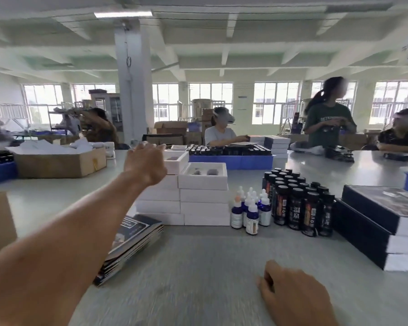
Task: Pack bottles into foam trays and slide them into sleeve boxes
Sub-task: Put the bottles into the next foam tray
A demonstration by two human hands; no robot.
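Two stacks of white foam trays [204,196] stand side by side in the middle of the table. My left hand [145,162] reaches out over the top tray [177,161] of the left stack, its fingers curled over the far side; whether they grip the tray I cannot tell. My right hand [292,295] rests on the table near the front edge, fingers loosely curled, holding nothing. Right of the trays stand several blue dropper bottles [250,208] and a cluster of black bottles [297,198]. Flat dark sleeve boxes [130,245] lie stacked at the left.
Finished dark boxes [382,222] are piled at the right. A cardboard box of white sheets [59,161] sits at the back left, a blue crate of dark bottles [231,158] behind the trays. Several people work at the far side.
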